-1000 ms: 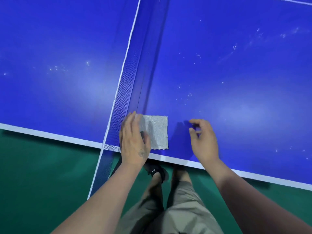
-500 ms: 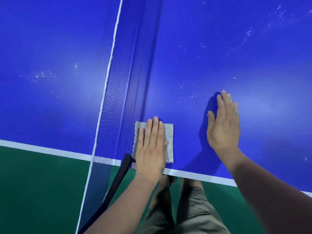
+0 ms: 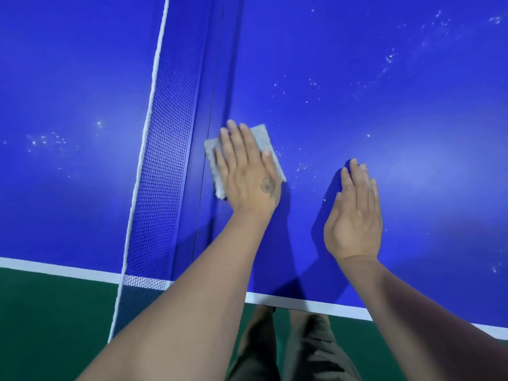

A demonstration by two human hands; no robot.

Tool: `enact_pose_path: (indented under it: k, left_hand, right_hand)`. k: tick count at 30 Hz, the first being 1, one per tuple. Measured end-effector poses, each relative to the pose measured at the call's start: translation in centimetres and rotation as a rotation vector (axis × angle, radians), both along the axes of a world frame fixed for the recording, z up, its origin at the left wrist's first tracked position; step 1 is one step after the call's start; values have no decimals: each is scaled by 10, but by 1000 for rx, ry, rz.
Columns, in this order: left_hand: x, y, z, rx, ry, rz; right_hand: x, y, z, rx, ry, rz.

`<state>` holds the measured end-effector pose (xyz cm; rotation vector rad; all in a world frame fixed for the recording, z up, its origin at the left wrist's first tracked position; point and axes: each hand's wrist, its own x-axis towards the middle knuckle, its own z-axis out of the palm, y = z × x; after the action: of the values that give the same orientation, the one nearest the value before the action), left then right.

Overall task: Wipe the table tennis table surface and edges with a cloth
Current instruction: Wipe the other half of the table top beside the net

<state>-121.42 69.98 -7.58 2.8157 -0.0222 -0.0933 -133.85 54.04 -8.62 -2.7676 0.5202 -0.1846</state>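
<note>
Head view, left hand (image 3: 247,171) flat on grey cloth (image 3: 264,133), fingers straight, net (image 3: 162,160) beside them, right hand (image 3: 354,213) flat on blue table (image 3: 384,105), fingers together.

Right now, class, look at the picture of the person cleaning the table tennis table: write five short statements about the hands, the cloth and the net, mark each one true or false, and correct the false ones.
1. The left hand presses flat on the grey cloth. True.
2. The right hand grips a second cloth. False: it holds nothing; its fingers are straight, over the blue table.
3. The cloth lies on the far side of the net from both hands. False: cloth and both hands are on the same half, to the right of the net.
4. White specks show on the table surface beyond the hands. True.
5. The cloth hangs over the white edge line. False: it lies further in, clear of the edge.
</note>
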Motion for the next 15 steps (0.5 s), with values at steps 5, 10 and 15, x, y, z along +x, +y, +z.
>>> enact_pose_path:
  k: [5, 10, 15]
  left_hand:
    - [-18, -50, 4, 25, 11, -306]
    - [-70, -20, 5, 118, 18, -510]
    - [-83, 36, 9, 168, 25, -418]
  right_hand:
    - [1, -2, -1, 6, -5, 11]
    - [2, -2, 2, -13, 33, 6]
    - [1, -2, 6, 5, 45, 16]
